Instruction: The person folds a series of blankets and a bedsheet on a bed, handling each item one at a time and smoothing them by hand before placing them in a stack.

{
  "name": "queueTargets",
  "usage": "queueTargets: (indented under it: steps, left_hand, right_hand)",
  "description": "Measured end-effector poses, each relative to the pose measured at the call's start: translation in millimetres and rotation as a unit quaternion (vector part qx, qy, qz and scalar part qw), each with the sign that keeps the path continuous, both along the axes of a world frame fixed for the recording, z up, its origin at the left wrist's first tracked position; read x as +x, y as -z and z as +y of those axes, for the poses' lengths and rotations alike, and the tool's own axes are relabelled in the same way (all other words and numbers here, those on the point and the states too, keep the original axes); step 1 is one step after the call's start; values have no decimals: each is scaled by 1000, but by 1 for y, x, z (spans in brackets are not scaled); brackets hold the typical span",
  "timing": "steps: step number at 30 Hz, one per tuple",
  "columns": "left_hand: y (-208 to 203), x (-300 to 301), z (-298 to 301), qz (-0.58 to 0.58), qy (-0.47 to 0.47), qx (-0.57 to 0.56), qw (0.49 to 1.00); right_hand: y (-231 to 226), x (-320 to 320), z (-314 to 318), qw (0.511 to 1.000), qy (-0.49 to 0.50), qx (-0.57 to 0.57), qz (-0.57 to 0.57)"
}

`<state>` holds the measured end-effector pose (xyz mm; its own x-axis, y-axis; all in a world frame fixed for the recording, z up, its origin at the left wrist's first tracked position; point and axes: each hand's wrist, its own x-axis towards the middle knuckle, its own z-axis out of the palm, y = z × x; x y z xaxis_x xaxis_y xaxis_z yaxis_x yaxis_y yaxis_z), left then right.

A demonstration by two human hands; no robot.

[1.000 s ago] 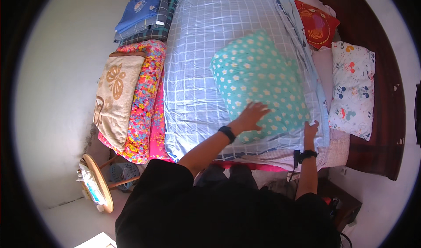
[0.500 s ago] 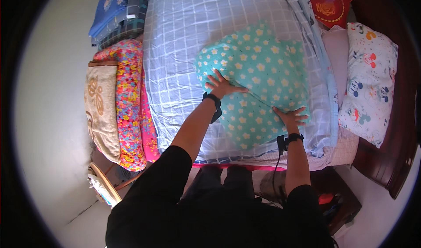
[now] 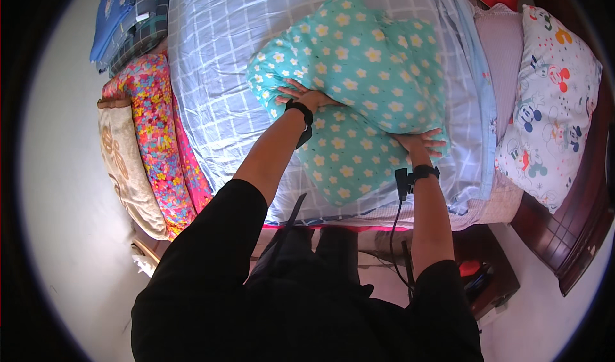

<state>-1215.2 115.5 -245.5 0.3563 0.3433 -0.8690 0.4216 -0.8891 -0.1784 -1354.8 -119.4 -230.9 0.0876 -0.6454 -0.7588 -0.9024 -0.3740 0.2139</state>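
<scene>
Left hand (image 3: 306, 99) and right hand (image 3: 418, 143) lie against the teal flowered bedding (image 3: 365, 61), fingers fanned and unclenched along a crease across its nearer part; the left forearm (image 3: 272, 145) slants far and right, the right forearm (image 3: 432, 227) nearly straight away; the bedding rests on a blue checked sheet (image 3: 211, 74), toward its near edge; at left, a floral quilt (image 3: 150, 125) and beige blanket (image 3: 125, 167); at right, a white printed pillow (image 3: 544, 115); near right, a dark cabinet (image 3: 503, 266) with a red object (image 3: 469, 268), inside or on top unclear.
</scene>
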Motion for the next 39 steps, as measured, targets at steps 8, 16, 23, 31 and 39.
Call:
queueTargets:
  steps: [8, 16, 23, 31, 39]
  left_hand:
    - [-27, -24, 18, -211, -115, -21, 970]
    - [-84, -158, 92, -586, -191, -256, 744]
    - [-42, -228, 118, -262, -433, -550, 664]
    - [-6, -237, 117, -422, -426, -544, 586]
    - [-21, -266, 163, -241, -420, -452, 749]
  right_hand:
    - [-17, -3, 20, 999, -16, -16, -34]
    - [-101, -32, -54, 922, -198, 6, -333]
    - [-39, 59, -62, 835, -204, 258, -442]
    - [-36, 49, -50, 878, -56, 386, -277]
    - [-108, -14, 4, 856, 23, 413, -310]
